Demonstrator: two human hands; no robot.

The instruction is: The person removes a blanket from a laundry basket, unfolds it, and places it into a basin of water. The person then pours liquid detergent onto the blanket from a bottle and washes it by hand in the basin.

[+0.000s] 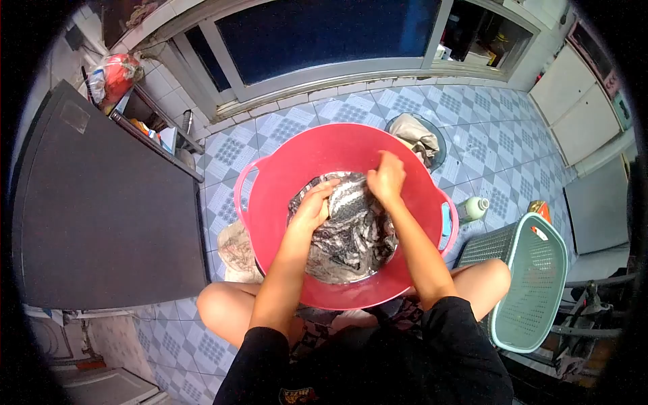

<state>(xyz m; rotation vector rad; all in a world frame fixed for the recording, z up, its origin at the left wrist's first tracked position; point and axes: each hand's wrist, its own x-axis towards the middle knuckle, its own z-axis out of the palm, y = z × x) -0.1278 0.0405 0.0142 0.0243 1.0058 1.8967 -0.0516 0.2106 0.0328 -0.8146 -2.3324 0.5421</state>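
Note:
A wet black, grey and white patterned cloth (pixel 347 229) lies bunched in water at the bottom of a large red plastic tub (pixel 297 152). My left hand (pixel 314 206) is closed on the cloth's left part, fingers curled at its upper edge. My right hand (pixel 387 177) is closed at the cloth's upper right edge, slightly blurred; its fingers partly hide what they grip, but the cloth reaches up to it. The tub stands between my bent knees, with a handle on each side.
Behind the tub, a basin (pixel 439 145) holds light and dark cloths. To the right stand a pale green bottle (pixel 472 209) and a green laundry basket (pixel 496 297). A beige cloth (pixel 237 250) lies left of the tub. A dark cabinet (pixel 115 209) rises at the left.

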